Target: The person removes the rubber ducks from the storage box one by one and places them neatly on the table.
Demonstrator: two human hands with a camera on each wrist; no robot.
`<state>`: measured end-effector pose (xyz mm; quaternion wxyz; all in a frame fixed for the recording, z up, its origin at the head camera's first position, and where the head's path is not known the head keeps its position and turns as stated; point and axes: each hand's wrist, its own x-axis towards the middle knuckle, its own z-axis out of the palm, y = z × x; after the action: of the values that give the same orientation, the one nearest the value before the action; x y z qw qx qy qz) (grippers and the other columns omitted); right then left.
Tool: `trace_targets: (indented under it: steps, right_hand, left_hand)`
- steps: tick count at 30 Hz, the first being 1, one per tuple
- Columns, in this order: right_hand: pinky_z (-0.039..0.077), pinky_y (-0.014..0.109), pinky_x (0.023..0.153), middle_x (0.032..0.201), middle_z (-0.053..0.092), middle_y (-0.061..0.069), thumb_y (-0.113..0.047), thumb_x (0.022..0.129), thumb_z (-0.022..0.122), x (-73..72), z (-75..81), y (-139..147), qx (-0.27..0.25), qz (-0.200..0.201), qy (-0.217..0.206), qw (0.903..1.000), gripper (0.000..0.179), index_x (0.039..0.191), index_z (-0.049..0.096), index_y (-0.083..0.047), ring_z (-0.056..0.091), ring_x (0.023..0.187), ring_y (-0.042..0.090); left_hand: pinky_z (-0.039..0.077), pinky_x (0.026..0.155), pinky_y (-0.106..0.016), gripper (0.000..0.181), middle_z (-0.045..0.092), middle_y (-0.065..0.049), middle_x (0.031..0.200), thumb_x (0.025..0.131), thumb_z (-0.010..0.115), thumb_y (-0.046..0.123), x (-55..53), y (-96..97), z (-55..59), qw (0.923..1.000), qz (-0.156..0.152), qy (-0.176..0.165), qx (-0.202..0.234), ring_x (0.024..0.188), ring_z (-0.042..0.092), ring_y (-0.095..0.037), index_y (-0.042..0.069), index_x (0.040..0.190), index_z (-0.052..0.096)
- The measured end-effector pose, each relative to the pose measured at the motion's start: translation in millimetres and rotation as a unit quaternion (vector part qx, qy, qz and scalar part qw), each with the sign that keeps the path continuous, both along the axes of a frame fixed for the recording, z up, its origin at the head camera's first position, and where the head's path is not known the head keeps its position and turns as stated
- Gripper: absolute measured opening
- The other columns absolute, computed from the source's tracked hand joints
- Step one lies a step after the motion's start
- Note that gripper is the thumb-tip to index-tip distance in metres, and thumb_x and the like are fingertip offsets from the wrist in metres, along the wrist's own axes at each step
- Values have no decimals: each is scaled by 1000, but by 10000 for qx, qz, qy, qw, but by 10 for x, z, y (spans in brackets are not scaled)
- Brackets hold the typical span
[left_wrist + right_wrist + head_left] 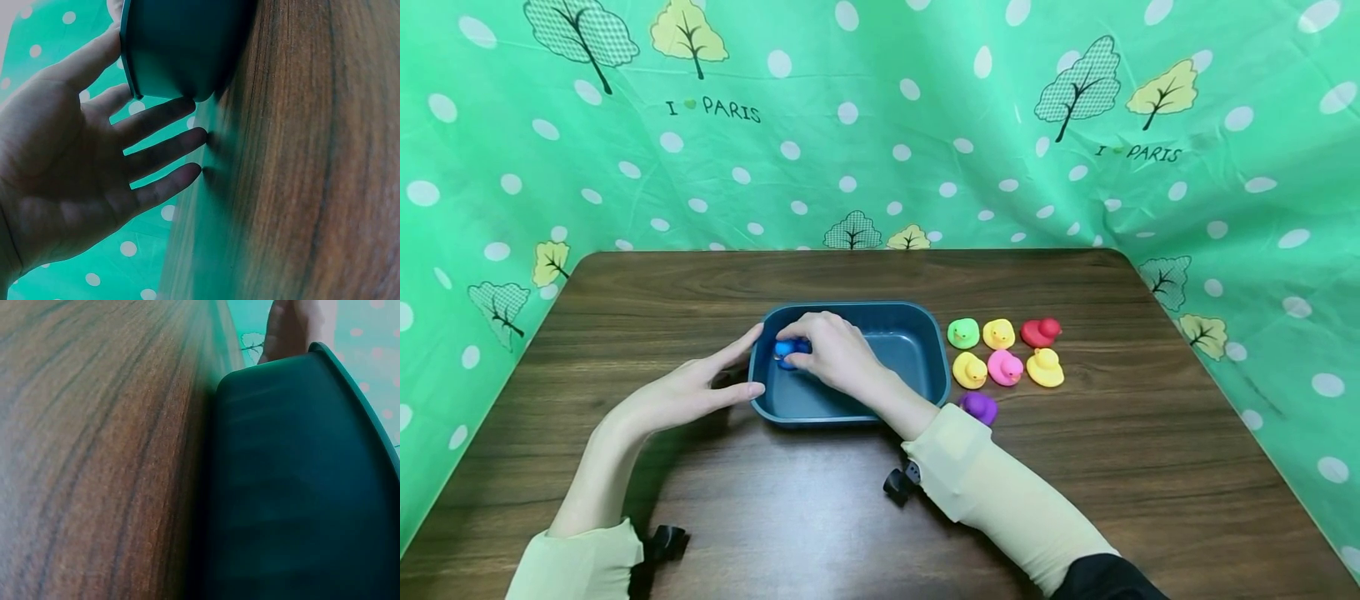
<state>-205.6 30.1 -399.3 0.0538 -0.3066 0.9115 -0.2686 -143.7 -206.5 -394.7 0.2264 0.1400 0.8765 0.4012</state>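
Note:
A dark blue rectangular basin rests on the table. Inside its left end, my right hand holds a blue rubber duck between thumb and fingers, low near the basin floor. Part of the duck is hidden by that hand. At the basin's left side, my left hand touches the rim with thumb and fingers spread. In the left wrist view, the fingers of the left hand look straight, some against the basin's outer wall. The right wrist view shows mostly the basin's near wall, with the right hand out of sight.
Right of the basin stand several rubber ducks: a green duck, a red duck, a pink duck, a purple duck and yellow ones. Behind the brown wooden table hangs a green dotted cloth.

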Motion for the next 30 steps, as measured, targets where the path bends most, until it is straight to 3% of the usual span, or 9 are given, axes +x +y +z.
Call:
trace_targets:
  steps: [14,30]
  right_hand:
    - [57,30,85,109,74,-3,-27,96,75,-9,-1,-2,44,111,58,9999,24,119,77,-21,64,97,12]
    - [57,32,88,110,75,-2,-26,95,75,-5,111,77,72,-30,-98,9999,25,120,77,-20,66,101,15]
  left_hand:
    - [29,118,-73,80,15,-8,174,103,56,50,13,-1,22,10000,-12,25,-43,159,20,-44,44,164,5]
    - [30,118,-71,80,15,-6,174,104,55,51,5,11,19,9999,-13,36,-101,159,20,-42,43,164,3]
